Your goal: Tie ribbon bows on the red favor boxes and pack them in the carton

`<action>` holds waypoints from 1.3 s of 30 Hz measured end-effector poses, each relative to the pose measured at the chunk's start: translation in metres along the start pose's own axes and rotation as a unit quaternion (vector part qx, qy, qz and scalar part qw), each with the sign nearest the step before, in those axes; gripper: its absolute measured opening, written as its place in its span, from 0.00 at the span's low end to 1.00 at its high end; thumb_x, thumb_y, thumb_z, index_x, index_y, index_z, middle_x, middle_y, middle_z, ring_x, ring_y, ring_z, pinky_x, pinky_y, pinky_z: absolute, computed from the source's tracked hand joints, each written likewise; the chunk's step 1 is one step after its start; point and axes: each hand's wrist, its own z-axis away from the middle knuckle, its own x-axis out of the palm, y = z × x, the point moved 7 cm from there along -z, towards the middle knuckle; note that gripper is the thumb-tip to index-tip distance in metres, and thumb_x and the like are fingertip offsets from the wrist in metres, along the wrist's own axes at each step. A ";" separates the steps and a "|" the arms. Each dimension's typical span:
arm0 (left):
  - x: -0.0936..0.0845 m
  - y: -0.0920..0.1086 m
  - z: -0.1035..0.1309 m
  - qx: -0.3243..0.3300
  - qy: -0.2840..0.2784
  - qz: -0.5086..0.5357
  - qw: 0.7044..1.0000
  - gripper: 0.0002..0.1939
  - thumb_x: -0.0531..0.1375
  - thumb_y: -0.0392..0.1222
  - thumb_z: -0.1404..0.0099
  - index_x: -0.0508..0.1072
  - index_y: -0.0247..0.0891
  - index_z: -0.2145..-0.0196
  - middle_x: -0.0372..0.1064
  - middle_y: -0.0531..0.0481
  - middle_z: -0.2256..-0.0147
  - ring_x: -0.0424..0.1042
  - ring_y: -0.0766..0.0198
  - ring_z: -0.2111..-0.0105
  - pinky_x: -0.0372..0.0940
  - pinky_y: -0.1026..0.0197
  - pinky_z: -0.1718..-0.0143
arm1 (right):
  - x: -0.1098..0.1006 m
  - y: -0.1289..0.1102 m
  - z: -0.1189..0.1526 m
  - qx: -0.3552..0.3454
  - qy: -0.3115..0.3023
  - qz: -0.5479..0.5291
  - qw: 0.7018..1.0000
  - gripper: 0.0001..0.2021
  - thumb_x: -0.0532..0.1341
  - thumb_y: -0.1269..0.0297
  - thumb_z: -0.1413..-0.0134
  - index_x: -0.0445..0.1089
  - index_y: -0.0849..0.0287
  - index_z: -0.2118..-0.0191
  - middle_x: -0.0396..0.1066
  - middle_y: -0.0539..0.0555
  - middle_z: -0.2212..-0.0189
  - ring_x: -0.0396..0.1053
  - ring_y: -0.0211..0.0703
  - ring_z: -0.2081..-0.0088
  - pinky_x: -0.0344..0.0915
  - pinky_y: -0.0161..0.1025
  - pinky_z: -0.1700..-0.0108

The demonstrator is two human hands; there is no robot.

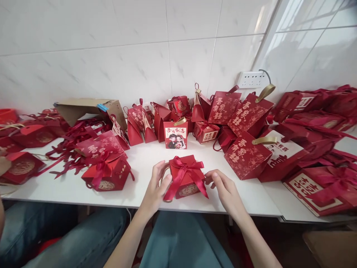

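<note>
A red gift box with a satin ribbon bow tied on top stands near the table's front edge. A gold pattern shows on its front side. My left hand is closed at the box's left side, thumb near the ribbon tail, around a twisted cord handle. At the right side, my right hand has its fingers curled in against the box edge beside the bow loop. The box sits between both hands; the fingertips' exact contact on the right is partly hidden.
Behind stands a small printed box with a cartoon couple. Red handled boxes crowd the right, with more stacked beyond. On the left are another bowed box, loose ribbons and a cardboard carton. A power strip is by the wall. Someone sits at left.
</note>
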 end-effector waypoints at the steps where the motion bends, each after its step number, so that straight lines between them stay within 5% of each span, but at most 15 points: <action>1: -0.001 0.000 0.000 -0.006 -0.001 0.002 1.000 0.27 0.57 0.57 0.40 0.59 0.43 0.47 0.58 0.42 0.40 0.57 0.52 0.39 0.55 0.49 0.40 | 0.000 -0.001 0.002 -0.004 0.004 0.004 1.000 0.23 0.48 0.44 0.39 0.68 0.58 0.67 0.70 0.52 0.73 0.67 0.43 0.68 0.63 0.37 0.65; 8: -0.020 0.014 -0.015 -0.012 0.080 -0.113 0.990 0.18 0.55 0.55 0.41 0.70 0.40 0.60 0.69 0.44 0.55 0.68 0.54 0.52 0.63 0.53 0.52 | -0.005 -0.015 0.001 -0.028 0.014 0.008 0.999 0.20 0.50 0.47 0.39 0.66 0.57 0.71 0.67 0.50 0.77 0.65 0.40 0.73 0.61 0.36 0.68; 14: 0.000 0.034 -0.039 0.036 0.041 -0.195 0.979 0.15 0.57 0.52 0.41 0.72 0.41 0.59 0.67 0.47 0.57 0.68 0.62 0.65 0.64 0.57 0.58 | 0.007 -0.024 -0.030 -0.004 0.004 0.010 1.000 0.21 0.52 0.44 0.43 0.58 0.55 0.77 0.59 0.46 0.83 0.59 0.37 0.80 0.57 0.34 0.75; 24: 0.009 0.021 -0.031 0.027 0.039 -0.059 0.997 0.12 0.58 0.50 0.42 0.66 0.38 0.74 0.67 0.45 0.56 0.69 0.58 0.54 0.67 0.59 0.58 | 0.021 -0.022 -0.030 0.047 -0.012 -0.086 0.995 0.23 0.59 0.42 0.51 0.56 0.56 0.81 0.54 0.43 0.87 0.51 0.32 0.84 0.49 0.32 0.81; 39: 0.010 0.008 -0.025 0.015 0.109 -0.018 0.994 0.09 0.55 0.46 0.45 0.63 0.40 0.78 0.64 0.50 0.69 0.66 0.62 0.65 0.64 0.63 0.63 | 0.023 -0.009 -0.026 0.090 0.010 -0.126 0.988 0.24 0.63 0.41 0.57 0.58 0.56 0.82 0.54 0.42 0.91 0.51 0.30 0.88 0.50 0.30 0.84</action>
